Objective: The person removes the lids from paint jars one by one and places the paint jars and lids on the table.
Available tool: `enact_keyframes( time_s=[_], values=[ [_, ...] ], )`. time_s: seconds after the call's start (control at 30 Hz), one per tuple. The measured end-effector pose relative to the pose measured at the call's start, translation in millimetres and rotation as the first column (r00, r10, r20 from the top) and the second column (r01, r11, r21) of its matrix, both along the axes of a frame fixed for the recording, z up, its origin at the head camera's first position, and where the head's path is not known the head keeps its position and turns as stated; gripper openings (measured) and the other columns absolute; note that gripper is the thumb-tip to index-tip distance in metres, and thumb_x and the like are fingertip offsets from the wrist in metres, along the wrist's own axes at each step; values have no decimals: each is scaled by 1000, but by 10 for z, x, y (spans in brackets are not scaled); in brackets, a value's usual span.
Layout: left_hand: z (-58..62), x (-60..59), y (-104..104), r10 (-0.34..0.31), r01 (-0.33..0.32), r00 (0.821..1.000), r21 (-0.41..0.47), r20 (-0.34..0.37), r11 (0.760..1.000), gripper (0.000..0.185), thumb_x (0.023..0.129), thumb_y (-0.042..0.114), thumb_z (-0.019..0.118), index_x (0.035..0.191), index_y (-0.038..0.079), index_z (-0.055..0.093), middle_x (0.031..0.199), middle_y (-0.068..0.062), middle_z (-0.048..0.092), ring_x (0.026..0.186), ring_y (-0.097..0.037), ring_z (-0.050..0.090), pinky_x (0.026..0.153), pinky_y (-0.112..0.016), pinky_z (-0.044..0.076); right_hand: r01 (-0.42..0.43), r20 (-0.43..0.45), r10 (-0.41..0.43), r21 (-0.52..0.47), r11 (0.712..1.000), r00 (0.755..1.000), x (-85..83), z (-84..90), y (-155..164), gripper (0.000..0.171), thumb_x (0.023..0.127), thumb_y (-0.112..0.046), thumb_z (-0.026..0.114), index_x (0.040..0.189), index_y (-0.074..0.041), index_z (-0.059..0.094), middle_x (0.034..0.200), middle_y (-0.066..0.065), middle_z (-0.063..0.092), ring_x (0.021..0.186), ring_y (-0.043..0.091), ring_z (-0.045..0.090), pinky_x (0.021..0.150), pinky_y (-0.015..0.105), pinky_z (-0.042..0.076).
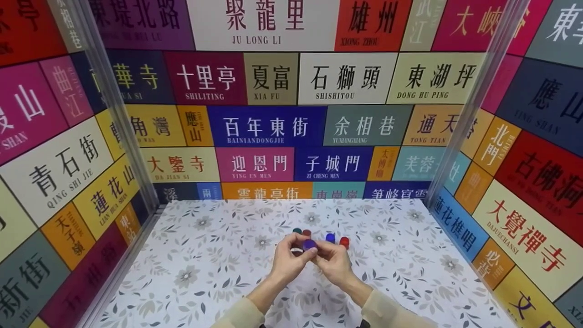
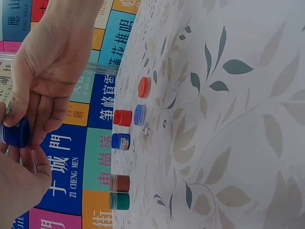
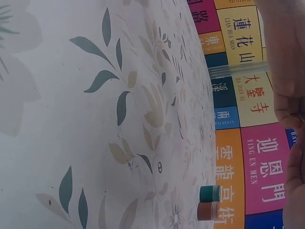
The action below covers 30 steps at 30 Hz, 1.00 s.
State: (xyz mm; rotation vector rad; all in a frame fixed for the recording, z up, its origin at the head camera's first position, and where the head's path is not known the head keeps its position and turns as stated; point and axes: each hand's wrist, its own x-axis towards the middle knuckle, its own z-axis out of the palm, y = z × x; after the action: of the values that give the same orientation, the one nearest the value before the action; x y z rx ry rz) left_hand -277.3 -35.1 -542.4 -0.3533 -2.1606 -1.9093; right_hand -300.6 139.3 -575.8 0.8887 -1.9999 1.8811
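Observation:
Both hands hold one small paint jar (image 2: 17,132) with a purple-blue lid, raised above the table. In the head view its round purple top faces up, between the left hand (image 1: 290,258) and the right hand (image 1: 334,263). Thumb and fingers of the left hand curl about it. From the other side, the right thumb and fingers pinch it. The right wrist view hides the jar, showing only parts of the left hand (image 3: 288,62) and right hand (image 3: 296,202). Beyond the hands stand a red jar (image 2: 123,118) and a blue jar (image 2: 121,141).
A red lid (image 2: 144,87) and a blue lid (image 2: 139,115) lie near their jars. Brown (image 2: 120,183) and green (image 2: 119,201) jars stand side by side to the left. Sign-printed panels (image 1: 266,125) surround the floral-covered table (image 1: 186,275) at back and sides.

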Motion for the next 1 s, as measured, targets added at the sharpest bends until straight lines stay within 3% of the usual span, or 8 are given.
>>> enact_keyframes(
  time_s=[0.43, 1.0],
  values=[
    [-11, 14, 66, 71, -70, 997, 39, -14, 997, 29, 84, 13, 95, 106, 7, 77, 102, -15, 79, 90, -10, 69, 82, -23, 60, 1, 5, -1, -14, 1000, 1000, 3, -2, -10, 32, 95, 12, 78, 125, 20, 74, 117, 41, 77, 108, 2, 79, 92, 19, 65],
    [-20, 25, 49, 68, -68, 998, 62, -4, 996, 33, 84, 13, 97, 105, 6, 73, 98, -14, 77, 90, -11, 67, 81, -23, 59, 6, 1, -6, -15, 1000, 1000, 18, -3, -47, 30, 92, 14, 79, 121, 18, 76, 112, 41, 77, 105, 1, 79, 90, 19, 65]
  ],
)
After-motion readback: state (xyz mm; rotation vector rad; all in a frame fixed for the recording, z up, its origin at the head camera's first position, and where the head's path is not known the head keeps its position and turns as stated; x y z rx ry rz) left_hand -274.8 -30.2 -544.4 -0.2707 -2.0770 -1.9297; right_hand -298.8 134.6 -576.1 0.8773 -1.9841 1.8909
